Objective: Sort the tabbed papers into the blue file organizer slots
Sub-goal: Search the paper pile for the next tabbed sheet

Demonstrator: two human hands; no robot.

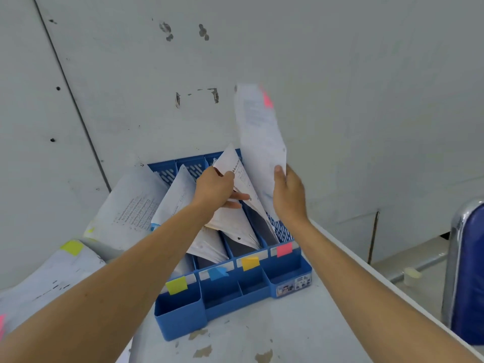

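The blue file organizer [288, 268] stands on a white table, its front marked with yellow [176, 285], blue [217, 273], orange [250, 263] and pink [284, 249] sticky tabs. My right hand [288, 195] grips the lower end of a paper with a pink tab [258, 132], holding it upright above the rightmost, pink-marked slot. My left hand [216, 188] holds the sheets in the orange-marked slot [237, 221], pulling them to the left. More papers lean in the slots to the left.
A loose stack of papers with a yellow tab [47, 273] lies at the left of the table. A wall rises right behind the organizer. The table's right edge [366, 263] runs diagonally; a blue chair with a chrome frame [468, 271] stands beyond it.
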